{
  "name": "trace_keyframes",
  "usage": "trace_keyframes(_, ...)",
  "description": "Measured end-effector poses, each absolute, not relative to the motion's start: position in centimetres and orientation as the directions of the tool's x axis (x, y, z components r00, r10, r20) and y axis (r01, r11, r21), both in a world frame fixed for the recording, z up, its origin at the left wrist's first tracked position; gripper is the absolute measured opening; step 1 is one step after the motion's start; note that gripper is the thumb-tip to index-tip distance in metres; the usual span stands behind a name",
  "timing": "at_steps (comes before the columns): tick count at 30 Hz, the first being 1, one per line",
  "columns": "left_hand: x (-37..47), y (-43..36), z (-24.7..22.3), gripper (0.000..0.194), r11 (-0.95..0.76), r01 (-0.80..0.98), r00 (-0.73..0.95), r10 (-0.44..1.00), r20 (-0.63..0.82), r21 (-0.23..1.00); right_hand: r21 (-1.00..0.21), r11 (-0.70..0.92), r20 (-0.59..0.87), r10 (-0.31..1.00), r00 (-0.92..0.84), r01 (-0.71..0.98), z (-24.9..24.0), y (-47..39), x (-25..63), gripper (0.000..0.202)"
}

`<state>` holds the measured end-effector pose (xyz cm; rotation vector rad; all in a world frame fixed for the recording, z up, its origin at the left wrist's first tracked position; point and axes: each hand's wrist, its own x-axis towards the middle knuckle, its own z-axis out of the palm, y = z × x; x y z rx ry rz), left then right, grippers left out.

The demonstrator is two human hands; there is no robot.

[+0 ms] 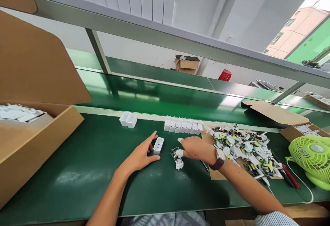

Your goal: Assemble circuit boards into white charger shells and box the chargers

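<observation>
My left hand (140,154) rests low over the green bench, thumb and fingers spread around a white charger housing (158,145) with port openings in its end face. The housing stands beside the fingers, and no firm grip shows. To its right, my right hand (194,147) wears white finger covers and a wristwatch. Its thumb and hidden fingers pinch a charger circuit board (175,154), while the index finger sticks out apart. A white plug end (179,165) with pins is attached at the board's near end.
Behind my hands stands a row of white housings (183,126), with two more white housings (128,120) further left. Right lies a heap of circuit boards (239,147) on cardboard, beside red-handled pliers (290,177) and a green fan (310,157). A large open carton (43,140) fills the left.
</observation>
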<state>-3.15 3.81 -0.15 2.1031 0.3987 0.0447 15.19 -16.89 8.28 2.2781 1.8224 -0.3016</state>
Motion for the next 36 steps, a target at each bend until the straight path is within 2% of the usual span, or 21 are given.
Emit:
trace_keyframes(3, -2.9, 3.2, 0.1, 0.101, -0.538, 0.258, 0.950, 0.293, -0.110, 0.802, -0.019, -0.247, -0.329, 0.916, 0.227, 0.969, 6.9, -18.6, 13.9, 0.021)
trace_keyframes(8, -2.6, 2.7, 0.1, 0.097, -0.598, 0.293, 0.944, 0.306, -0.125, 0.746, -0.344, -0.243, -0.091, 0.970, 0.226, 0.907, 4.4, -20.7, 12.9, 0.066)
trace_keyframes(11, -2.6, 2.6, 0.2, 0.096, -0.609, 0.327, 0.936, 0.315, -0.158, 0.723, -0.414, -0.265, -0.050, 0.962, 0.268, 0.871, 3.2, -21.8, 12.2, 0.070)
trace_keyframes(13, -2.6, 2.6, 0.3, 0.095, -0.620, 0.327, 0.936, 0.316, -0.155, 0.713, -0.421, -0.285, -0.028, 0.953, 0.302, 0.861, 2.6, -22.3, 11.8, 0.064)
trace_keyframes(16, -2.6, 2.7, 0.3, 0.093, -0.626, 0.308, 0.940, 0.317, -0.127, 0.716, -0.363, -0.297, 0.039, 0.942, 0.333, 0.883, 2.1, -22.4, 11.5, 0.055)
trace_keyframes(22, -2.5, 2.9, -0.8, 0.090, -0.612, 0.279, 0.940, 0.331, -0.080, 0.740, -0.324, -0.273, 0.075, 0.947, 0.312, 0.906, 1.2, -20.9, 12.3, 0.059)
trace_keyframes(28, -2.7, 2.9, -1.3, 0.089, -0.581, 0.202, 0.939, 0.343, 0.013, 0.788, -0.430, -0.121, 0.322, 0.905, 0.277, 0.895, 0.3, -18.1, 12.9, 0.064)
trace_keyframes(32, -2.9, 2.5, -0.9, 0.084, -0.570, 0.097, 0.955, 0.283, 0.084, 0.816, -0.469, -0.079, 0.360, 0.892, 0.272, 0.879, -0.7, -17.3, 13.4, 0.065)
trace_keyframes(36, -2.3, 2.4, -1.2, 0.075, -0.565, 0.178, 0.894, 0.435, 0.108, 0.806, -0.557, -0.074, 0.373, 0.868, 0.329, 0.827, -2.1, -17.9, 13.7, 0.068)
